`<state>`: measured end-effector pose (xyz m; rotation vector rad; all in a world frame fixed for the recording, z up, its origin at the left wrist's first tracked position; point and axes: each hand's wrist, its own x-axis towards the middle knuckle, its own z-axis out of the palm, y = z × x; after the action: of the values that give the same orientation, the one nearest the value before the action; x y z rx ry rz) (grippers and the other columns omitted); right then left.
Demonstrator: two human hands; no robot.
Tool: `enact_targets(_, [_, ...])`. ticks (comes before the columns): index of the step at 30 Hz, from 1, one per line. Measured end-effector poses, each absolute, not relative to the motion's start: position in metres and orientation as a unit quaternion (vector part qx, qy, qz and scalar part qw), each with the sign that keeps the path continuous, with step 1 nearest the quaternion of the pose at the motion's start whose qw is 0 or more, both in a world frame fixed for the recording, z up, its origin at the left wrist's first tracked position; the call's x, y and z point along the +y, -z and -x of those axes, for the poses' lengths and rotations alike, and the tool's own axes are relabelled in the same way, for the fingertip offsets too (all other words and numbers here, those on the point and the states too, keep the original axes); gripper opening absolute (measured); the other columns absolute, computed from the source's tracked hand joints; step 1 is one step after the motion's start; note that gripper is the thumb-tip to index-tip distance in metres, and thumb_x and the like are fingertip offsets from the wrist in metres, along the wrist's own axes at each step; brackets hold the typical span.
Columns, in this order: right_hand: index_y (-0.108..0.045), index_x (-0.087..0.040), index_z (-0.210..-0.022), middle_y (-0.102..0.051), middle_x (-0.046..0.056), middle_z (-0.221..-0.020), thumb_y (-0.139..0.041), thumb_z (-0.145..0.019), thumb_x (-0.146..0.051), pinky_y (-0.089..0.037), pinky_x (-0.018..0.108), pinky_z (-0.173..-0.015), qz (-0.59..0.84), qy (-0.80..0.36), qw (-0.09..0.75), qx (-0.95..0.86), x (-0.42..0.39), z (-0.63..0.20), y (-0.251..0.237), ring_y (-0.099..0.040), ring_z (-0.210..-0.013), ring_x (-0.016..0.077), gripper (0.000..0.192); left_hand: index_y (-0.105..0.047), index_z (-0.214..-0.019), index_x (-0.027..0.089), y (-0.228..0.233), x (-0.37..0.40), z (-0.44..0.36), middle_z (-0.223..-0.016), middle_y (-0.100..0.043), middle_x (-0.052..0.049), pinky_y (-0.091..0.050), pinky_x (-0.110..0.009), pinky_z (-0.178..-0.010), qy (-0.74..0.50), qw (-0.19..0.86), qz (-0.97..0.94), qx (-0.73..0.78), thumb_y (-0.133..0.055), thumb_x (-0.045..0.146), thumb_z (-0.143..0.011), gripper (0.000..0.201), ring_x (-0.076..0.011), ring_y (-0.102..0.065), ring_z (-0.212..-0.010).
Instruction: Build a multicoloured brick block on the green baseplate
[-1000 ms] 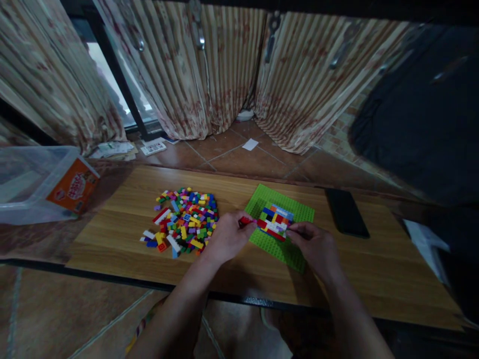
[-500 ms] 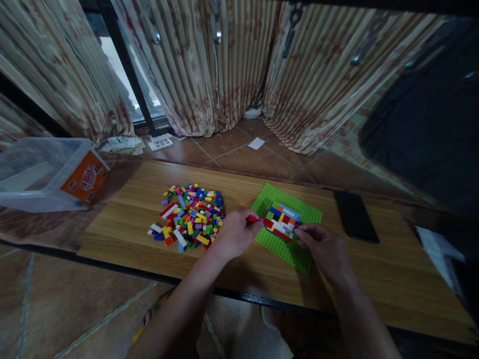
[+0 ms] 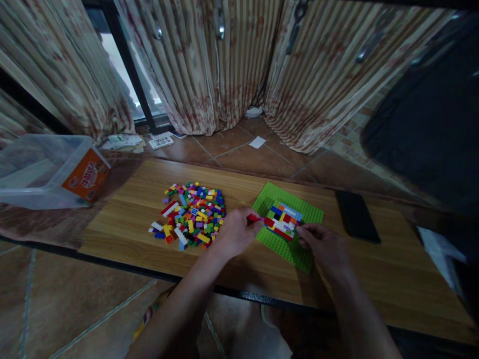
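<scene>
Two hands work at a green baseplate [image 3: 295, 249] lying on the wooden tabletop [image 3: 123, 219], and everything here is best placed against that plate. On its middle stands a small multicoloured brick build [image 3: 283, 220]. The left hand [image 3: 234, 233] sits at the plate's left edge, its fingers closed in a pinch on a red brick [image 3: 253, 218] held just beside the build's left end; whether the brick already touches the build cannot be told. The right hand [image 3: 325, 245] rests on the plate's right part, fingers curled against the build's right end, seemingly steadying it rather than gripping anything loose.

The risks, as a judgement: the plate is thin and lies unfixed, so a sideways push from the left hand could slide or lift it if the right hand eases off. A brick set down off its studs would sit crooked or pop other bricks loose. The pile of loose bricks [image 3: 192, 214] lies left of the plate, near the left forearm, and a careless sweep could scatter it. A black phone [image 3: 357, 217] lies right of the plate, apart from both hands.
</scene>
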<state>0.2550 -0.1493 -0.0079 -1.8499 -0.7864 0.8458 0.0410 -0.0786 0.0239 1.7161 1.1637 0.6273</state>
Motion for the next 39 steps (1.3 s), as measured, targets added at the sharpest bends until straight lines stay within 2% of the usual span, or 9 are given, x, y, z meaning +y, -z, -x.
enact_targets(9, [-0.069,-0.016,-0.071,-0.065,0.001,-0.058,-0.079,-0.056,-0.047,-0.047,0.023,-0.048,0.75,-0.35,0.458,-0.324,-0.146,-0.252,0.004,-0.058,-0.049,0.0116,0.036,-0.071,-0.085,0.014,-0.024,-0.08,-0.043,-0.064,-0.063,0.001,-0.037,-0.022,-0.055,-0.252,0.467,-0.707,0.467,-0.058,0.025,-0.082,0.016,-0.011,-0.053,-0.057])
enact_targets(18, [-0.067,-0.016,-0.07,-0.066,0.003,-0.061,-0.077,-0.059,-0.053,-0.047,0.026,-0.047,0.741,-0.33,0.478,-0.337,-0.148,-0.252,0.012,-0.06,-0.051,0.0149,0.039,-0.069,-0.087,0.015,-0.02,-0.082,-0.047,-0.065,-0.062,0.001,-0.038,-0.022,-0.055,-0.246,0.516,-0.692,0.442,-0.059,0.027,-0.082,0.016,-0.0117,-0.053,-0.059])
enact_targets(24, [-0.069,-0.018,-0.077,-0.068,0.002,-0.071,-0.071,-0.074,-0.047,-0.05,0.027,-0.059,0.692,-0.264,0.545,-0.393,-0.152,-0.24,0.002,-0.061,-0.062,0.0149,0.028,-0.069,-0.093,0.015,-0.013,-0.081,-0.048,-0.073,-0.066,-0.001,-0.042,-0.023,-0.059,-0.253,0.54,-0.691,0.408,-0.058,0.027,-0.083,0.019,-0.0132,-0.057,-0.064])
enact_targets(29, [-0.072,-0.024,-0.092,-0.07,0.003,-0.093,-0.065,-0.085,-0.036,-0.05,0.031,-0.079,0.618,-0.235,0.501,-0.558,-0.152,-0.22,-0.002,-0.064,-0.087,0.0178,0.016,-0.068,-0.097,0.016,-0.008,-0.082,-0.05,-0.085,-0.07,-0.003,-0.048,-0.026,-0.071,-0.259,0.545,-0.702,0.377,-0.055,0.023,-0.084,0.019,-0.0158,-0.062,-0.075])
enact_targets(35, [-0.071,-0.025,-0.098,-0.068,0.004,-0.098,-0.06,-0.089,-0.031,-0.05,0.033,-0.085,0.59,-0.211,0.471,-0.621,-0.151,-0.211,-0.002,-0.064,-0.092,0.0172,0.015,-0.068,-0.099,0.016,-0.01,-0.084,-0.05,-0.082,-0.068,-0.003,-0.048,-0.027,-0.074,-0.254,0.539,-0.719,0.358,-0.053,0.02,-0.085,0.021,-0.0161,-0.062,-0.078])
enact_targets(39, [-0.071,-0.025,-0.093,-0.068,0.003,-0.092,-0.059,-0.09,-0.031,-0.052,0.032,-0.08,0.592,-0.199,0.476,-0.619,-0.15,-0.21,0.0,-0.065,-0.087,0.0172,0.014,-0.069,-0.098,0.017,-0.009,-0.086,-0.052,-0.082,-0.068,-0.002,-0.048,-0.026,-0.073,-0.253,0.531,-0.722,0.365,-0.053,0.023,-0.085,0.021,-0.0156,-0.061,-0.077])
